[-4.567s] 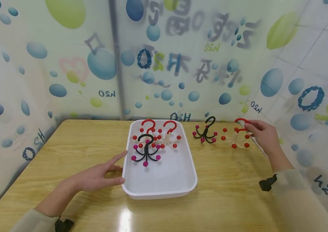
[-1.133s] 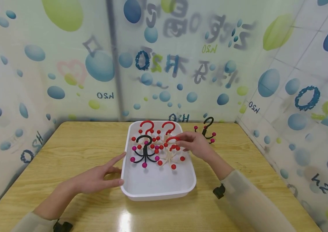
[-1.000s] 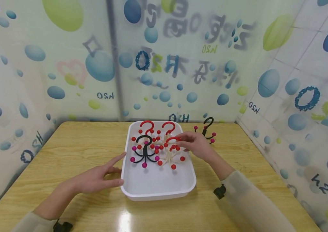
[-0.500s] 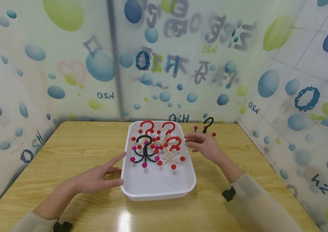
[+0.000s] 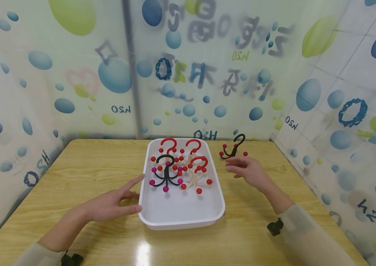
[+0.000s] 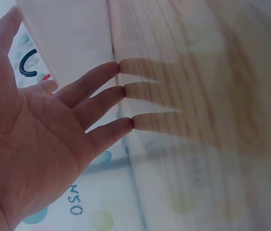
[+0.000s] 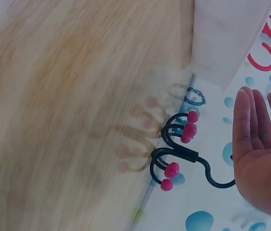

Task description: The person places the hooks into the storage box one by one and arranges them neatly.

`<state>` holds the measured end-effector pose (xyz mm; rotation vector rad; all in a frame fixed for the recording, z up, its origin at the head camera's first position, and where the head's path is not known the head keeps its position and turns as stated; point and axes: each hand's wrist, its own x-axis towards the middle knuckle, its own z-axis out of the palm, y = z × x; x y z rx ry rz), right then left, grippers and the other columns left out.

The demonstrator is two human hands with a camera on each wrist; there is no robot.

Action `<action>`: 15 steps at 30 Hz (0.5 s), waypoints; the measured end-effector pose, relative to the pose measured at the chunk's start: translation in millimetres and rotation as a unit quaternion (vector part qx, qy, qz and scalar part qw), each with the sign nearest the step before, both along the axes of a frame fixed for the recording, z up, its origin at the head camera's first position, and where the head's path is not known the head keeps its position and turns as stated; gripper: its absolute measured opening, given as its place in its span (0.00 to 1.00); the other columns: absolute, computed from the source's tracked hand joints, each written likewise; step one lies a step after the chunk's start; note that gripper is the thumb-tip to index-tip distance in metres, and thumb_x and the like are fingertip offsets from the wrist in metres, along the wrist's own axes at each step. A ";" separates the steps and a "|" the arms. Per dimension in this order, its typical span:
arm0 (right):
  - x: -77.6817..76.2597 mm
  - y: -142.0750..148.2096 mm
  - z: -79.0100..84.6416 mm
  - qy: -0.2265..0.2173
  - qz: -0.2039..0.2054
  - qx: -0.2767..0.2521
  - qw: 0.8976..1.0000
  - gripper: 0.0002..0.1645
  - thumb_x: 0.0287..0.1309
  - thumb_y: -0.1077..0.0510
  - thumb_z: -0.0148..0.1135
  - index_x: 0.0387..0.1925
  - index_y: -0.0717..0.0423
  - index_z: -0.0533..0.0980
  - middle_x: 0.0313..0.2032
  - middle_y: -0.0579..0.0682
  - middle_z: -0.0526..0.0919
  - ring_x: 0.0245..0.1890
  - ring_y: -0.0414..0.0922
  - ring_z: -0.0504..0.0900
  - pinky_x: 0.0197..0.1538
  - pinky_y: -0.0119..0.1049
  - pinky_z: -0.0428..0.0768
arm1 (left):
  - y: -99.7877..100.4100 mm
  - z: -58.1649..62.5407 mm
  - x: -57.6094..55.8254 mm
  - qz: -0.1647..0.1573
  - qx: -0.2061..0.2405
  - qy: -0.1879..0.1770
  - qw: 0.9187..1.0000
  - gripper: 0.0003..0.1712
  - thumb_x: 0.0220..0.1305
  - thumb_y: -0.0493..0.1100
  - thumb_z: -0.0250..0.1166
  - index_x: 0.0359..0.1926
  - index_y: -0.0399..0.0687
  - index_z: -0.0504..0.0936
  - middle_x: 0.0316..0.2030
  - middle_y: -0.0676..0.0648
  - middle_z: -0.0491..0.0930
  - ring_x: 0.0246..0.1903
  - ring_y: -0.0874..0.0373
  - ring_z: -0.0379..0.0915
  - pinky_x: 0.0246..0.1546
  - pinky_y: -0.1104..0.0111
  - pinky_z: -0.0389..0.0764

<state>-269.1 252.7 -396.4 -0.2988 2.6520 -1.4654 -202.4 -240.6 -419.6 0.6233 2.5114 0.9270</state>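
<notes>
A white tray (image 5: pixel 184 208) stands mid-table, and my left hand (image 5: pixel 105 205) rests at its left side with fingers spread and thumb and fingertips at the rim. In the left wrist view the palm of the left hand (image 6: pixel 44 125) holds nothing. My right hand (image 5: pixel 251 171) hovers right of the tray with nothing in its relaxed fingers. Just beyond it, a black hook with several curved, pink-ball-tipped legs (image 5: pixel 234 150) stands on the table, partly hidden by that hand. Inside the tray are a similar black hook (image 5: pixel 166 173) and a red-topped, pale-legged hook with red balls (image 5: pixel 194 178).
Two more red-topped hooks (image 5: pixel 169 143) sit at the tray's far end. The wooden table (image 5: pixel 101 162) meets a wall panel (image 5: pixel 85 66) printed with blue and green bubbles at the back, and another bubble-printed wall (image 5: pixel 357 122) runs along the right.
My right hand carried the red-topped hook from the table into the tray, let go of it and drew back to the right, toward the black hook. The left hand has stayed at the tray.
</notes>
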 end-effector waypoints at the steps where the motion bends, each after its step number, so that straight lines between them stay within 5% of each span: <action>1: -0.1 2.4 -0.3 0.002 -0.002 0.001 1.000 0.25 0.76 0.49 0.70 0.67 0.55 0.82 0.60 0.60 0.89 0.61 0.61 0.87 0.59 0.55 0.91 | 0.1 0.0 0.0 0.000 0.001 -0.001 1.000 0.56 0.77 0.64 0.67 0.91 0.66 0.41 0.72 0.40 0.81 0.74 0.27 0.72 0.71 0.26 0.70; 9: -6.8 23.2 0.3 0.022 -0.032 0.011 0.999 0.27 0.78 0.48 0.69 0.69 0.57 0.80 0.64 0.62 0.87 0.59 0.57 0.88 0.58 0.55 0.91 | 0.6 0.1 -0.9 0.008 -0.004 -0.007 1.000 0.56 0.77 0.65 0.67 0.90 0.69 0.41 0.73 0.40 0.81 0.75 0.28 0.71 0.72 0.26 0.70; 15: -18.7 41.9 6.5 0.046 -0.062 0.007 0.997 0.29 0.79 0.47 0.67 0.72 0.56 0.79 0.66 0.64 0.85 0.58 0.54 0.89 0.54 0.40 0.92 | -0.2 -1.2 -2.2 0.007 -0.006 -0.006 1.000 0.56 0.77 0.66 0.66 0.91 0.69 0.40 0.73 0.39 0.80 0.75 0.27 0.71 0.71 0.26 0.70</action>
